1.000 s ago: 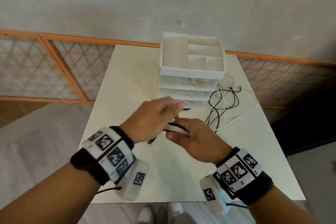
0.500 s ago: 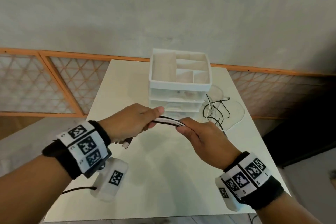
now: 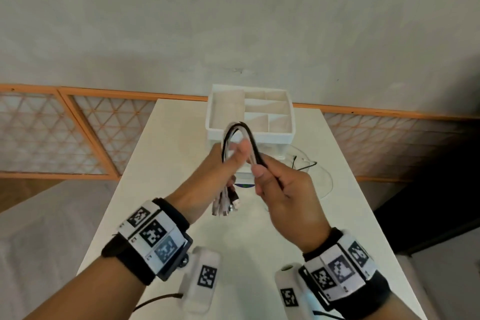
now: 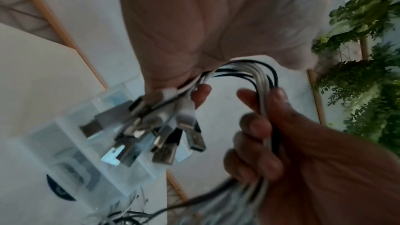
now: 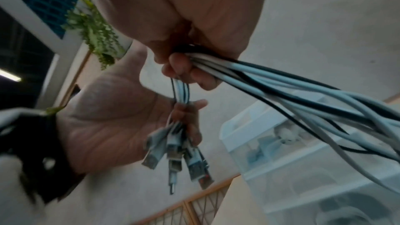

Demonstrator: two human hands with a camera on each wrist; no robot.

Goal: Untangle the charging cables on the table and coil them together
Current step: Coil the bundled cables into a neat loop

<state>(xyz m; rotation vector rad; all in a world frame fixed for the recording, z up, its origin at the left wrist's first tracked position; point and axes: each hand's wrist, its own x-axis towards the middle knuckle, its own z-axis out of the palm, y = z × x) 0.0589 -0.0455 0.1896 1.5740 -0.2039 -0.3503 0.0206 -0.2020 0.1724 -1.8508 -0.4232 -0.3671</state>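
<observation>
A bundle of black and white charging cables [image 3: 240, 130] arches in a loop above the white table [image 3: 259, 236], held up in the air. My left hand [image 3: 220, 163] grips one leg of the loop near the ends. The USB plugs [image 3: 226, 205] hang below that hand, sharp in the left wrist view as plugs [image 4: 164, 136] and in the right wrist view as plugs [image 5: 179, 153]. My right hand [image 3: 275, 184] grips the other leg of the bundle [image 5: 216, 64]. From it the long cable tails [image 5: 324, 102] trail down toward the table's right side [image 3: 306, 163].
A white drawer organiser [image 3: 250, 117] with an open compartment tray on top stands at the table's far middle, right behind the raised loop. An orange-framed lattice railing [image 3: 78, 132] runs behind the table. Green foliage [image 4: 363, 74] shows at the side.
Both hands have risen and come closer. The cable stretch between them, flat a moment ago, is bent into an upright loop. The loose tails on the right have been drawn in.
</observation>
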